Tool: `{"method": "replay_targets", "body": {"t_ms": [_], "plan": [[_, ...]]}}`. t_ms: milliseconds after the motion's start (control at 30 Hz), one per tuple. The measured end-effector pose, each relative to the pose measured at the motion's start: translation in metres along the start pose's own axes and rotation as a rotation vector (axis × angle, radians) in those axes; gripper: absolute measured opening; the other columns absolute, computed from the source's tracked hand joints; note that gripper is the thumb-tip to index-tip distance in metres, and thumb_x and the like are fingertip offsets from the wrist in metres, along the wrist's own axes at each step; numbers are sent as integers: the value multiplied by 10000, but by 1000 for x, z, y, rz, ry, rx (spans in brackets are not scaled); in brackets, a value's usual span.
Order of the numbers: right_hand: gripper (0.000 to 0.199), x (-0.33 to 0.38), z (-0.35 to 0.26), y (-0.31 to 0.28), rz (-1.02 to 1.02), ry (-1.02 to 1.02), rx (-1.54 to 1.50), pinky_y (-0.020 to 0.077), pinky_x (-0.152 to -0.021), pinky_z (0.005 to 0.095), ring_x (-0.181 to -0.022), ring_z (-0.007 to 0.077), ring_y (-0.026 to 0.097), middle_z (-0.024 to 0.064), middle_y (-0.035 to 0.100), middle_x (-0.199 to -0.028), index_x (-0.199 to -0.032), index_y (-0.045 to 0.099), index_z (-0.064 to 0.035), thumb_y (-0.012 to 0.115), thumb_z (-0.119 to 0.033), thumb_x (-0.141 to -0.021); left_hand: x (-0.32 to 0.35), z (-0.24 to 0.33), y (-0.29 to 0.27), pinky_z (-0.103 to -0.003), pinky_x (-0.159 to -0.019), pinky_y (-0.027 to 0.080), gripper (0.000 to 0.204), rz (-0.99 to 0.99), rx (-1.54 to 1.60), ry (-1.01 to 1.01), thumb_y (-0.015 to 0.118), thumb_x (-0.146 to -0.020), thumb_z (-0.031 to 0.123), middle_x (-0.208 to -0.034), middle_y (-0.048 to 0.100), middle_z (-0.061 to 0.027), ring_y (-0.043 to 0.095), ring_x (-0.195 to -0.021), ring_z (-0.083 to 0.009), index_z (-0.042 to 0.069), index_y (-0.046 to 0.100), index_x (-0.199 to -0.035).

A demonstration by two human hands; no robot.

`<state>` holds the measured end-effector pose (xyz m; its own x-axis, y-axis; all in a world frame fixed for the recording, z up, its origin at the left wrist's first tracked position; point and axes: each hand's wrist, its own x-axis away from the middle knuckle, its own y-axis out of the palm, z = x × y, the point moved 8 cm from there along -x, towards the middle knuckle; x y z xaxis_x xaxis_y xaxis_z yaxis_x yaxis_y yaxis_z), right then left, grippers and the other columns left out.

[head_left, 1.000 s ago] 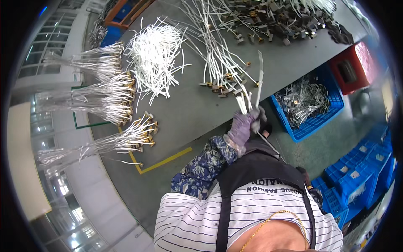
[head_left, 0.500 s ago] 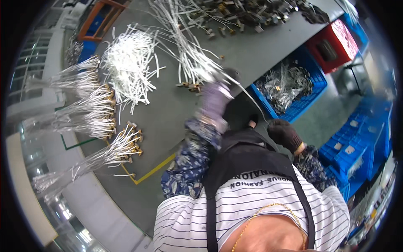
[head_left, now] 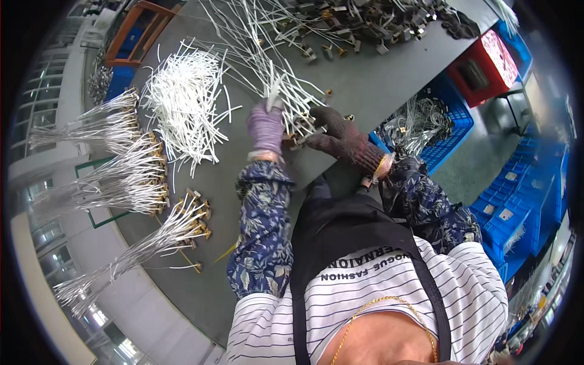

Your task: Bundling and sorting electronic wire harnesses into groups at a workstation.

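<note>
A bundle of thin wires with white sleeves (head_left: pixel 295 91) and small brass-coloured connectors (head_left: pixel 295 140) at the near ends lies on the grey table. My left hand (head_left: pixel 266 126), in a purple glove, is closed on white sleeved wires at the bundle's left side; its fingertips are partly hidden. From the right, my right hand (head_left: pixel 347 139), in a dark brown glove, reaches to the connector ends. Its thumb and fingers are apart, and nothing shows between them. Left of my left hand lies a loose heap of short white tubes (head_left: pixel 185 100).
Several sleeved wire bundles (head_left: pixel 137 173) lie along the table's left edge. A dark pile of connectors (head_left: pixel 377 24) covers the far side. At right are a blue crate (head_left: pixel 435 155) of wires, a red box (head_left: pixel 486 67) and stacked blue crates (head_left: pixel 508 194).
My right hand has come up and left from beside my apron to the connector ends. The wire stretched between my hands no longer shows. My left hand has moved left.
</note>
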<state>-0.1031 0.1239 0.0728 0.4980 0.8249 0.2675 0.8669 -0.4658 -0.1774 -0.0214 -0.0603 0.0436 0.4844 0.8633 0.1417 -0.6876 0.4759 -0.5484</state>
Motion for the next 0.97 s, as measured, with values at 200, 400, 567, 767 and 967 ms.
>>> {"method": "replay_targets", "body": {"t_ms": [200, 400, 567, 767, 967], "plan": [[650, -88, -15, -21, 163, -179, 552, 458, -912, 440, -1080, 381, 579, 252, 560, -1207, -1242, 513, -43, 640, -513, -812, -54, -99, -27, -442, -673, 484, 598, 118, -219, -237, 682, -774, 585, -735, 645, -173, 616, -674, -342, -2, 645, -885], [446, -209, 74, 24, 23, -159, 636, 487, -824, 421, -894, 314, 630, 207, 642, -1010, -1199, 577, -17, 515, -362, -922, -52, -101, 23, -407, -658, 478, 559, -88, 237, -194, 702, -778, 503, -749, 636, -161, 585, -665, -271, -29, 650, -941], [289, -211, 76, 25, 58, -423, 701, 496, -799, 384, -867, 267, 636, 194, 641, -989, -1159, 598, 5, 480, -108, -921, -37, -54, 66, -427, -678, 495, 389, -433, 156, -61, 695, -796, 342, -800, 647, -211, 631, -746, -355, -10, 619, -942], [353, -178, 29, 1, 43, 71, 426, 520, -782, 426, -880, 296, 643, 169, 639, -1054, -1149, 599, 21, 639, -97, -818, -20, 22, 28, -348, -624, 490, 236, -423, 112, 677, 643, -878, 242, -752, 665, -110, 641, -708, -199, 39, 671, -996], [398, -104, 32, 7, -123, 532, -141, 454, -923, 485, -999, 314, 600, 115, 639, -1051, -1202, 584, -142, 688, -173, -819, -153, -102, -95, -235, -600, 467, 356, -154, 142, -146, 672, -849, 372, -766, 680, -13, 606, -664, -106, 96, 685, -1074]]}}
